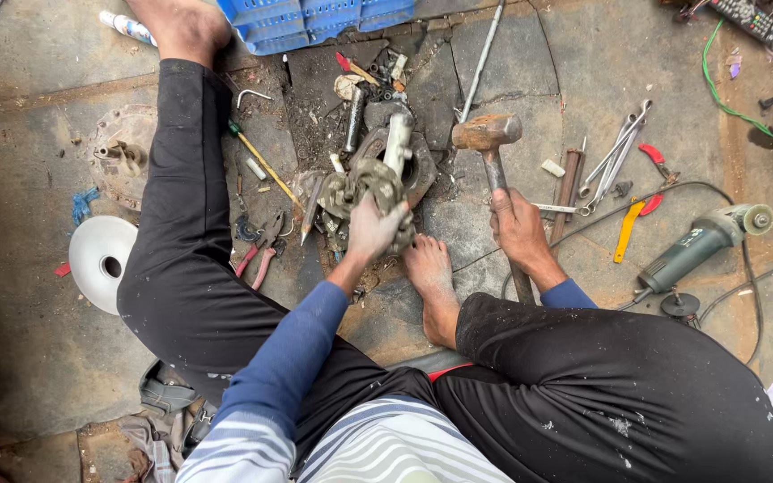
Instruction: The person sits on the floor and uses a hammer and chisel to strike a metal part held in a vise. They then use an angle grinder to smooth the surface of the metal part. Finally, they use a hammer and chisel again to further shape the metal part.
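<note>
My left hand (373,228) clamps the grimy, heavy-looking cast-metal joint (364,188) on the stone floor (494,63) before my bare foot (428,268), best gripped around its rigid, likely greasy body, while my right hand (519,225) wraps the rusty steel hammer (491,143).

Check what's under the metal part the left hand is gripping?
The left hand grips a grimy metal joint part. Under it lies a round metal flange on the stone floor, with a pale shaft rising behind. The flange's middle is covered.
</note>
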